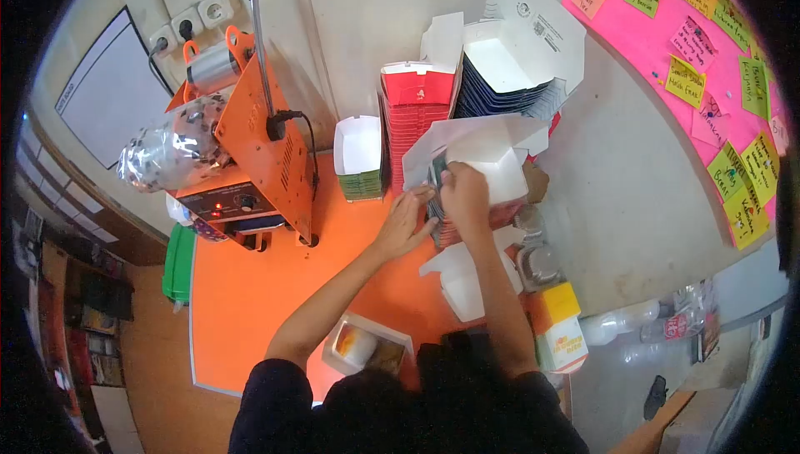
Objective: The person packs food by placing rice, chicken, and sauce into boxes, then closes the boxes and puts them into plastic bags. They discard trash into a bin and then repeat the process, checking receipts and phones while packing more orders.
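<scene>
A stack of nested paper food boxes (500,162), white inside with wide flaps, stands on the orange table in front of me. My right hand (465,197) is curled closed over the stack's near left rim, its fingertips partly hidden. Lower down, my left hand (407,222) grips the left side of that stack, with bent fingers and the thumb against the box edges. Just below the stack lies an open white paper box (462,279). Close to my body sits another open box (343,361) with food in it.
An orange cup sealing machine (267,150) with a lever stands at the left. Behind are red boxes (419,91), dark-sided boxes (500,58) and small green-sided boxes (360,150). Clear plastic cups (540,266) and a yellow-white carton (558,329) are at the right. Sticky notes (686,81) cover a pink board.
</scene>
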Demonstrator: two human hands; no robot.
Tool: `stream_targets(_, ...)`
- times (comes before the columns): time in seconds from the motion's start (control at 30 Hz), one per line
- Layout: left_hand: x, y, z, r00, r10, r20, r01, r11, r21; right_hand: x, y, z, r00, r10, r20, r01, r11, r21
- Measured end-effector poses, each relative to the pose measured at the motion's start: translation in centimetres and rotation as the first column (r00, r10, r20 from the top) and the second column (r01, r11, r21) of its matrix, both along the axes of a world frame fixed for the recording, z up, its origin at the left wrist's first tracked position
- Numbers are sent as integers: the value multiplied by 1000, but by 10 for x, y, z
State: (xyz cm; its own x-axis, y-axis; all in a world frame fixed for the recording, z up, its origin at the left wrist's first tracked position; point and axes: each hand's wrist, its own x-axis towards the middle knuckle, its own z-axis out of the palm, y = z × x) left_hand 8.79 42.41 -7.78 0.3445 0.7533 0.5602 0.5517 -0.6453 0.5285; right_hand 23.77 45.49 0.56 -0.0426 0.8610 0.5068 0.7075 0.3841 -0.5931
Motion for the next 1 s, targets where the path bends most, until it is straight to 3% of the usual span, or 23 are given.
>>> stream_targets(0.07,-3,0,-12,999,-12,-45,13,1000,12,15,-13,34,976,-15,-216,66,970,232)
stream_targets(0.1,-3,-7,-7,999,-34,-28,34,999,8,22,-41,83,974,-147,-171,180,964,198)
stream_targets(0.13,-3,-13,5,999,-48,-18,48,999,1,34,-58,111,970,-146,-196,166,982,89)
stream_targets(0.17,-6,-26,18,999,-52,-12,52,999,-9,36,-76,133,960,-48,-274,100,979,179)
stream_targets(0.23,-11,-68,53,973,-75,219,66,997,49,30,-107,155,864,283,-416,-201,952,230)
stream_targets(0.27,-18,-94,62,950,-9,314,-4,999,41,13,-129,159,821,319,-474,-277,948,157)
stream_targets(0.33,-61,-141,47,923,250,292,-290,952,102,-22,-174,161,727,348,-592,-418,908,19)
stream_targets(0.37,-82,-162,38,890,358,283,-408,902,143,-43,-185,151,672,460,-580,-554,832,18)
stream_targets(0.4,-108,-187,15,784,493,378,-556,828,71,-63,-198,141,606,557,-568,-669,743,15)
stream_targets(0.43,-139,-218,-4,689,601,405,-669,742,37,-86,-213,143,536,588,-606,-789,604,-113)
stream_targets(0.47,-171,-254,-19,521,734,437,-781,616,-103,-112,-223,133,329,682,-654,-905,424,-13)
stream_targets(0.5,-195,-292,-33,297,765,571,-809,520,-275,-135,-239,128,193,666,-721,-953,301,23)
stream_targets(0.53,-231,-335,-52,95,827,554,-855,352,-380,-161,-245,116,5,598,-801,-991,109,75)
stream_targets(0.57,-266,-378,-70,-109,844,525,-851,193,-488,-192,-257,100,-194,494,-848,-970,35,242)
stream_targets(0.63,-286,-472,-39,-232,908,348,-892,-56,-449,-244,-273,45,-392,-3,-920,-912,-130,389)
stream_targets(0.67,-311,-513,-64,-162,850,502,-973,-53,-224,-275,-289,1,-120,-164,-979,-991,-44,129)
stream_targets(0.7,-326,-564,-93,-401,804,439,-909,-289,-301,-305,-305,-42,118,-373,-920,-991,8,-131)
stream_targets(0.77,-338,-647,-105,-490,775,398,-862,-360,-358,-373,-315,-250,337,-251,-907,-941,-102,-322)
stream_targets(0.87,-356,-752,-126,-550,775,312,-792,-366,-489,-364,-379,-201,263,-114,-958,-964,-3,-265)
stream_targets(0.93,-346,-763,-100,-484,813,324,-780,-233,-581,-364,-393,-133,51,-215,-975,-994,-105,-29)
stream_targets(1.0,-340,-753,-74,-339,861,379,-795,-47,-605,-373,-397,-127,-100,-296,-950,-981,-132,145)
